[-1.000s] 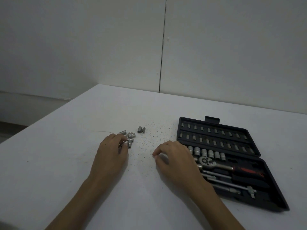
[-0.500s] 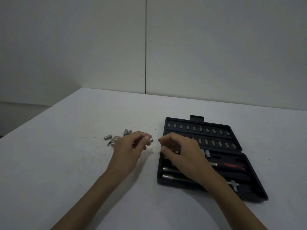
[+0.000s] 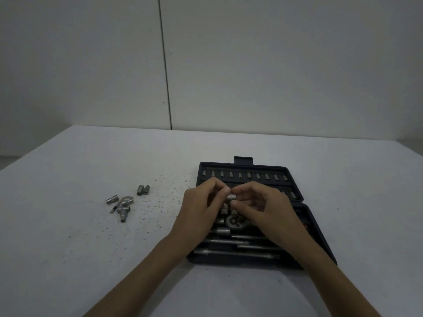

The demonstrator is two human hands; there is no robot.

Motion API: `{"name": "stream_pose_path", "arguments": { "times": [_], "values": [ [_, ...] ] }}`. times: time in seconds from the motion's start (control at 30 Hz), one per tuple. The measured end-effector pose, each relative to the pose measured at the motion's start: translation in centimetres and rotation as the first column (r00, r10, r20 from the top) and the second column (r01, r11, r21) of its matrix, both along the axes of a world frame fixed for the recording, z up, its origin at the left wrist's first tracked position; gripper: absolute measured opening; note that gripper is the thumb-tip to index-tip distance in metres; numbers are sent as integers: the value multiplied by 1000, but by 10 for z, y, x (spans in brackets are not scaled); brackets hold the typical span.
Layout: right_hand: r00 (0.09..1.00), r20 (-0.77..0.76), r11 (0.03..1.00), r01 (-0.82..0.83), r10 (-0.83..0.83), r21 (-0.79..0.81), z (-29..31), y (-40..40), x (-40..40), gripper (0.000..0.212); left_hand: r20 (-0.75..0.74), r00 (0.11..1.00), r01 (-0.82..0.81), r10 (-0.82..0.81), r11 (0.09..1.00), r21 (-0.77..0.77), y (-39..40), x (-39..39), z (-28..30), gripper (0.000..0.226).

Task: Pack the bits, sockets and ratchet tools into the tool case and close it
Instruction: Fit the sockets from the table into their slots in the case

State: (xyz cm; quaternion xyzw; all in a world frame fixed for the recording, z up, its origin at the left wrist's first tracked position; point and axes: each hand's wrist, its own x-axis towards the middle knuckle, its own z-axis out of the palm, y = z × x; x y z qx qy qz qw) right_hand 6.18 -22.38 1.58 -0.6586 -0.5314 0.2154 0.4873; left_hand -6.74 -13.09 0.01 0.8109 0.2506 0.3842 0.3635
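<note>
A black tool case [image 3: 318, 229] lies open on the white table, its lid rows full of bits [image 3: 249, 175]. Above the case's middle, my left hand [image 3: 201, 209] and my right hand [image 3: 265, 209] meet, fingertips pinching one small silver socket [image 3: 231, 197] between them. Below my hands the ratchet head [image 3: 234, 221] and long extension bars [image 3: 235, 253] rest in their slots. Left of the case, loose sockets [image 3: 143, 190] and a small heap of sockets with a bent key [image 3: 121, 205] lie on the table.
Dark specks of grit [image 3: 164, 197] are scattered on the table between the loose parts and the case. The table's left edge [image 3: 34, 152] runs diagonally; a pale wall stands behind the far edge.
My left hand carried a socket from the loose heap rightward over the case. My right hand rose to meet it, and both now pinch the socket.
</note>
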Motion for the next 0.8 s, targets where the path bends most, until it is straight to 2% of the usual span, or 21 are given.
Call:
{"name": "stream_pose_path", "arguments": {
  "times": [0.23,0.33,0.5,0.8],
  "values": [
    [1000,24,1000,19,-18,-11,-6,-4,6,13,-31,999,11,-8,997,77,2,-1,-6,10],
    [999,4,999,37,-37,-28,-4,-6,8,13,-76,997,-8,20,987,158,5,-3,-10,9],
    [996,-41,996,82,-83,-43,3,-12,16,11,-113,993,-8,34,975,223,6,-7,-17,22],
    [969,4,959,245,-247,-141,6,-23,42,10,-113,990,-61,79,987,151,7,-9,-21,20]
  ]
}}
